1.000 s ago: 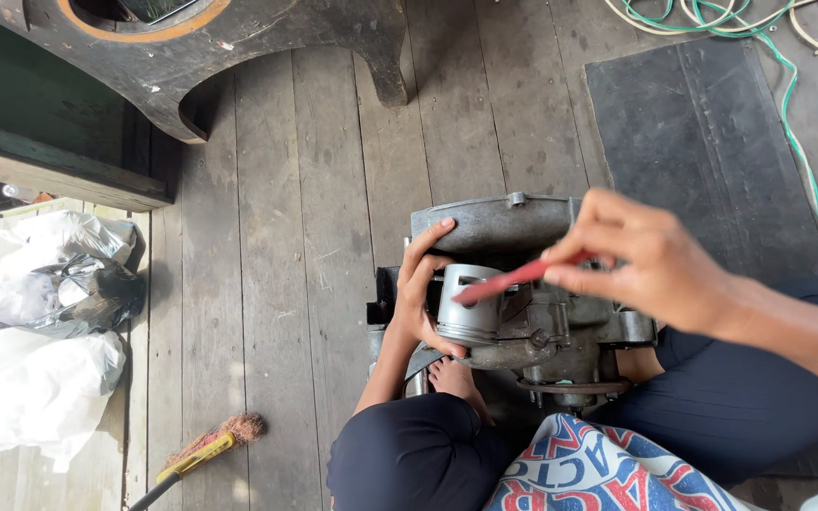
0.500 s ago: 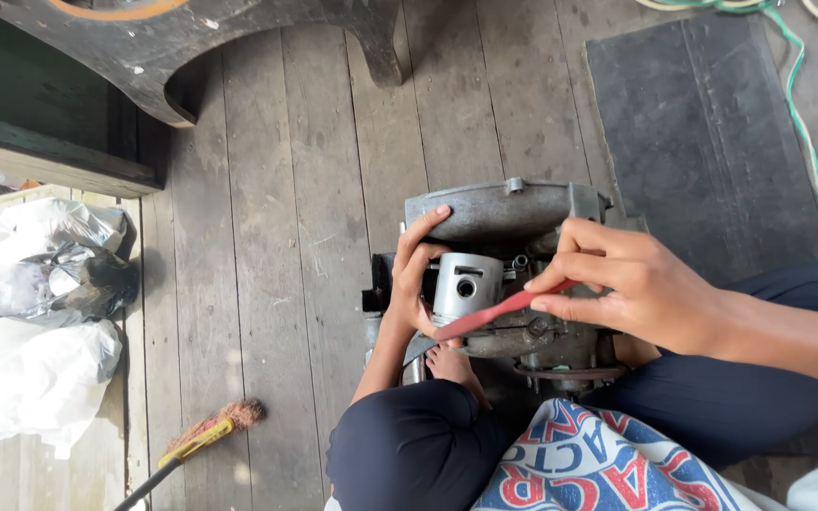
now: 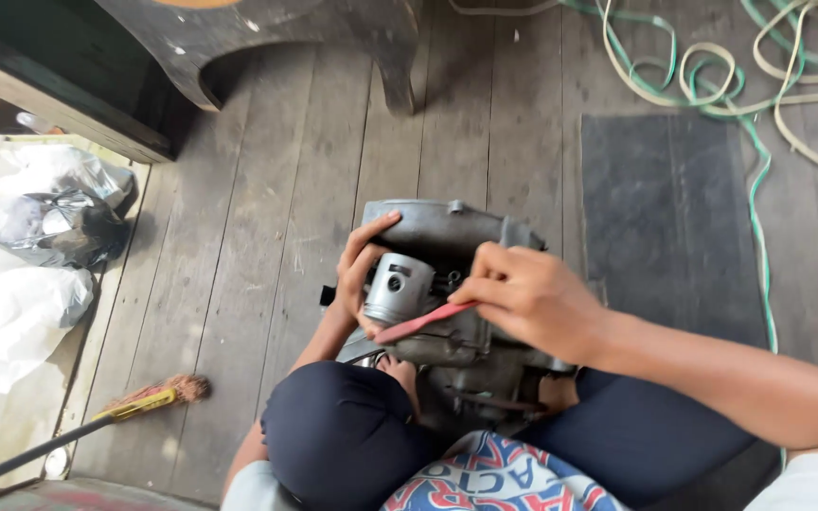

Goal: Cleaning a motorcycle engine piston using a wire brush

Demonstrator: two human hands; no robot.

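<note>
A grey metal engine block rests between my knees on the plank floor. A shiny silver piston stands up out of it. My left hand curls around the piston's left side and grips it. My right hand holds a thin red-handled tool, whose tip lies against the piston's lower edge. A bare toe shows under the engine.
A dark rubber mat lies to the right, with green and cream hoses coiled beyond it. Plastic bags sit at the left. A broom lies at the lower left. A dark wooden furniture leg stands ahead.
The view has shifted, so the engine sits lower in frame. My right hand brought the red tool down from the piston's top to its lower edge. The left hand stays on the piston.
</note>
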